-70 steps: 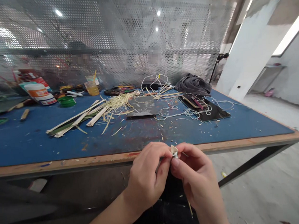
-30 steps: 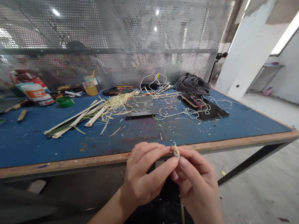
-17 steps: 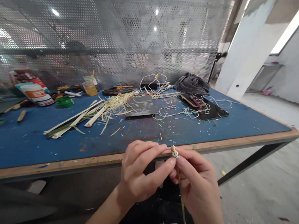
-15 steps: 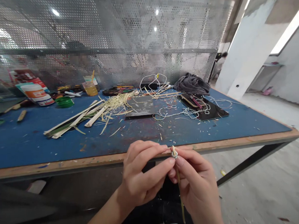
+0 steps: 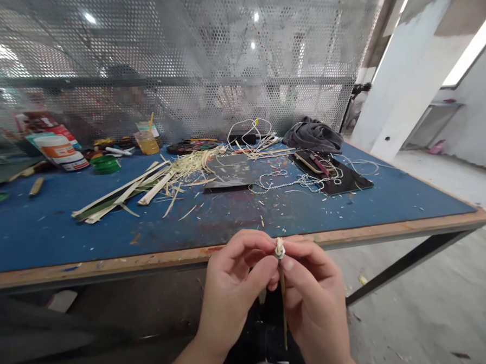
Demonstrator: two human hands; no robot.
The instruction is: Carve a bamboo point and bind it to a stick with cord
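Observation:
My left hand [image 5: 241, 285] and my right hand [image 5: 314, 292] meet just in front of the table's near edge. Between their fingertips is a small knot of pale cord [image 5: 279, 252], wound round the top of a thin brownish strip [image 5: 285, 315] that looks like bamboo. The strip hangs down from the knot, nearly upright, beside my right palm. My left thumb and index finger pinch the knot from the left; my right thumb and index finger close on it from the right. The inner fingers are partly hidden.
On the blue table [image 5: 107, 240] lie split strips [image 5: 121, 196], a heap of shavings [image 5: 193, 164], a dark flat plate [image 5: 230, 174], and twisted cord [image 5: 308, 183] over a black board [image 5: 344, 176]. A grey cloth [image 5: 313, 135], paint pots [image 5: 60, 152] and a perforated metal screen [image 5: 204, 59] stand behind.
My left hand's fingers have bent inward from stretched out to a pinch at the knot. The knot has shifted slightly left, and the strip hangs straighter.

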